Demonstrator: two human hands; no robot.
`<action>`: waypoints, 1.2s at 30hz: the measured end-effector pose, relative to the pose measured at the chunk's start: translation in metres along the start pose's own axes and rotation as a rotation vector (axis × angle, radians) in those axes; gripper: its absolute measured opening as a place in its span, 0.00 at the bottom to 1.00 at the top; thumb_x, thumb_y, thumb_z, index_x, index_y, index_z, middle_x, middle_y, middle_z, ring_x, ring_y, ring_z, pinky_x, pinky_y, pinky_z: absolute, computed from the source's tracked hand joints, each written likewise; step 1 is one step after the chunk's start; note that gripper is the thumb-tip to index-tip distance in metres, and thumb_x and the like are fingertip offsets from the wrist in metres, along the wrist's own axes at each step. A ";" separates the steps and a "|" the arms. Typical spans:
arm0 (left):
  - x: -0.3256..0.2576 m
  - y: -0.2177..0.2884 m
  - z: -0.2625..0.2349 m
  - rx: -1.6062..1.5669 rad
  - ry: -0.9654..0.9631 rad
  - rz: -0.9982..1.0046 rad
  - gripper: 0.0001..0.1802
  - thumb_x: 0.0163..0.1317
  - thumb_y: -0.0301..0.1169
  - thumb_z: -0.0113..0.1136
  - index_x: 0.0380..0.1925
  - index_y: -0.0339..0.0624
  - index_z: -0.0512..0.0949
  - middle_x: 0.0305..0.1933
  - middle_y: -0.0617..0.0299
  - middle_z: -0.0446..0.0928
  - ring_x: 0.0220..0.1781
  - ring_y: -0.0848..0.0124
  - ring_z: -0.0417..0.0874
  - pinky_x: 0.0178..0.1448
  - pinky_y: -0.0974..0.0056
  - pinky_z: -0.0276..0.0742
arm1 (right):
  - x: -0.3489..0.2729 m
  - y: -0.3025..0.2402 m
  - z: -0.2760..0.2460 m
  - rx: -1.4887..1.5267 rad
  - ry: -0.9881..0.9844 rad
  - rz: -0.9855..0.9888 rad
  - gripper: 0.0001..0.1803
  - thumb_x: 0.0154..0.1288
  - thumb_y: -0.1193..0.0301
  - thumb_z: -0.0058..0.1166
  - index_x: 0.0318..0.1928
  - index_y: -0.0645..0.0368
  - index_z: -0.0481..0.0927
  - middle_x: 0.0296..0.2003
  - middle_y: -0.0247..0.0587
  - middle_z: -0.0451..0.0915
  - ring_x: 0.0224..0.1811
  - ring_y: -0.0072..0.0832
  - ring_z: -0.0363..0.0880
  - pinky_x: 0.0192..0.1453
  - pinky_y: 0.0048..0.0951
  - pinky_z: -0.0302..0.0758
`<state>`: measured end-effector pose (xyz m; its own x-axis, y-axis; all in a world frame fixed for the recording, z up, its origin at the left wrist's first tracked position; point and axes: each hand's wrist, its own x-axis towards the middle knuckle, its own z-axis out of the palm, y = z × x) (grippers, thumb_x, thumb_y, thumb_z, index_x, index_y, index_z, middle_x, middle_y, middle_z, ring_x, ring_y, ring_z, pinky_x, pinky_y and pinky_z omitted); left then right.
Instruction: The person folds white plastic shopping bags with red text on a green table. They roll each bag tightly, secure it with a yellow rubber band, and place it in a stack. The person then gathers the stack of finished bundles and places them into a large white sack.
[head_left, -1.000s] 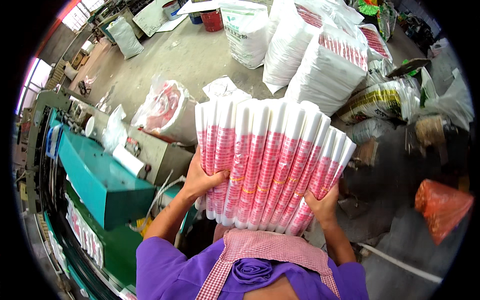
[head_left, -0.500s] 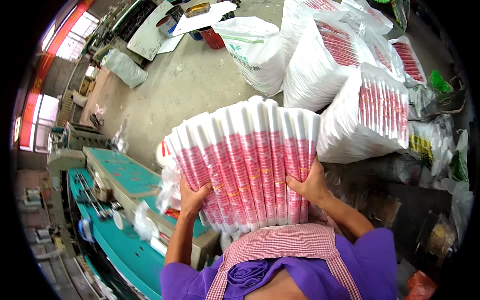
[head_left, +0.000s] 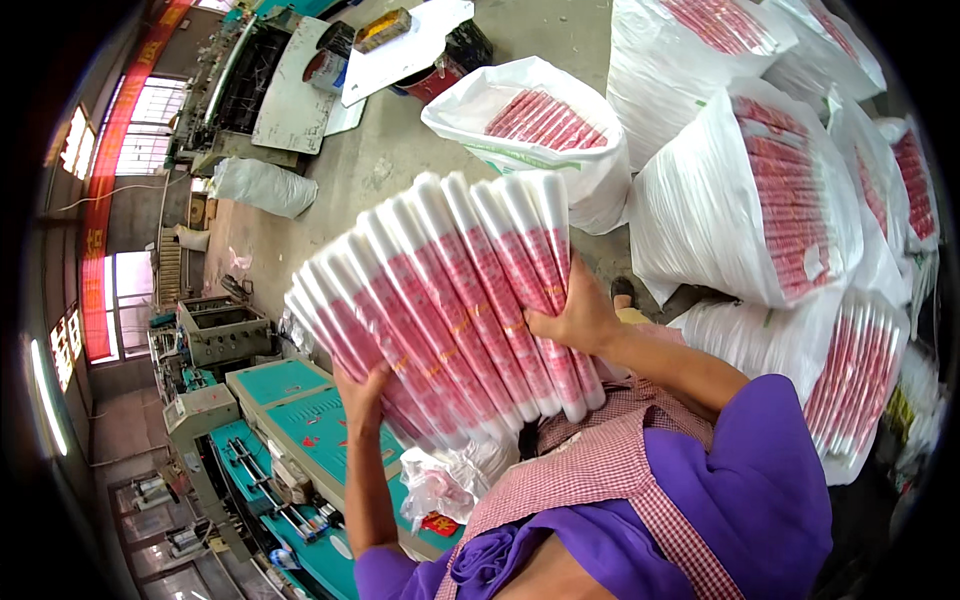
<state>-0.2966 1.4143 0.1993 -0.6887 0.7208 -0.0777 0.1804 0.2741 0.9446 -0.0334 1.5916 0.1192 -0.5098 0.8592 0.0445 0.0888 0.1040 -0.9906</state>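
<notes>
Between my two hands I hold a fanned row of pink-and-white plastic packs, long, slim and shiny with white ends. My left hand grips the row's left side, thumb across the front. Around its right edge close the fingers of my right hand, its thumb also laid on the front. The row is held in the air before my checked apron, leaning to the left. Just beyond it stands an open white sack with similar pink packs inside.
Several filled white sacks crowd the right side. At lower left is a green-topped machine with crumpled clear plastic near my left forearm. Paint buckets and a white board stand at the back.
My view has turned, and the sacks appear larger. The held row has tilted left and sits further left in view. The open sack's inside, with packs in it, now shows.
</notes>
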 end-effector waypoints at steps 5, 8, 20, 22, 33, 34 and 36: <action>0.168 0.040 0.061 0.168 -0.301 -0.032 0.34 0.47 0.27 0.64 0.57 0.35 0.64 0.48 0.54 0.77 0.46 0.67 0.80 0.52 0.62 0.77 | 0.104 0.034 -0.008 0.027 0.190 0.039 0.44 0.44 0.63 0.63 0.61 0.67 0.58 0.50 0.60 0.72 0.51 0.50 0.76 0.57 0.44 0.71; 0.282 0.059 0.127 0.389 -0.550 -0.140 0.34 0.47 0.27 0.63 0.57 0.34 0.64 0.47 0.55 0.77 0.46 0.68 0.80 0.53 0.62 0.77 | 0.160 0.064 -0.018 0.079 0.296 0.202 0.41 0.45 0.64 0.64 0.59 0.66 0.60 0.46 0.55 0.76 0.47 0.47 0.78 0.56 0.43 0.72; 0.493 -0.174 0.365 0.816 -1.279 0.015 0.61 0.35 0.44 0.70 0.71 0.39 0.49 0.61 0.38 0.69 0.61 0.50 0.73 0.65 0.62 0.67 | 0.196 0.247 0.068 0.074 0.914 0.701 0.40 0.45 0.72 0.65 0.60 0.66 0.62 0.50 0.48 0.75 0.50 0.37 0.77 0.58 0.35 0.70; 0.480 -0.154 0.370 0.785 -1.256 0.080 0.60 0.35 0.41 0.69 0.71 0.48 0.49 0.59 0.44 0.73 0.58 0.50 0.76 0.62 0.60 0.70 | 0.192 0.256 0.071 -0.098 0.881 0.895 0.50 0.42 0.66 0.65 0.65 0.70 0.54 0.53 0.56 0.71 0.55 0.47 0.73 0.62 0.39 0.66; 0.503 -0.186 0.436 0.610 -1.231 0.259 0.62 0.45 0.43 0.65 0.71 0.38 0.33 0.70 0.31 0.46 0.71 0.38 0.52 0.73 0.48 0.50 | 0.255 0.270 -0.015 -0.423 1.057 0.873 0.55 0.50 0.60 0.62 0.70 0.67 0.41 0.65 0.62 0.54 0.67 0.55 0.58 0.69 0.49 0.59; 0.504 -0.189 0.435 0.602 -1.246 0.249 0.63 0.45 0.43 0.65 0.71 0.38 0.32 0.72 0.31 0.43 0.73 0.38 0.48 0.74 0.47 0.47 | 0.251 0.272 -0.011 -0.446 1.048 0.887 0.56 0.51 0.59 0.62 0.70 0.67 0.40 0.66 0.63 0.51 0.68 0.55 0.55 0.70 0.49 0.56; 0.503 -0.194 0.429 0.595 -1.267 0.232 0.63 0.43 0.42 0.66 0.71 0.38 0.33 0.73 0.33 0.40 0.75 0.40 0.44 0.74 0.45 0.44 | 0.252 0.260 0.001 -0.634 1.013 0.745 0.50 0.56 0.65 0.58 0.71 0.67 0.41 0.67 0.63 0.48 0.69 0.56 0.52 0.71 0.50 0.53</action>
<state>-0.3766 1.9973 -0.1598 0.4257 0.7729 -0.4705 0.6834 0.0662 0.7271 -0.1396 1.8343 -0.1274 0.6314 0.7667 -0.1161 0.5646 -0.5572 -0.6088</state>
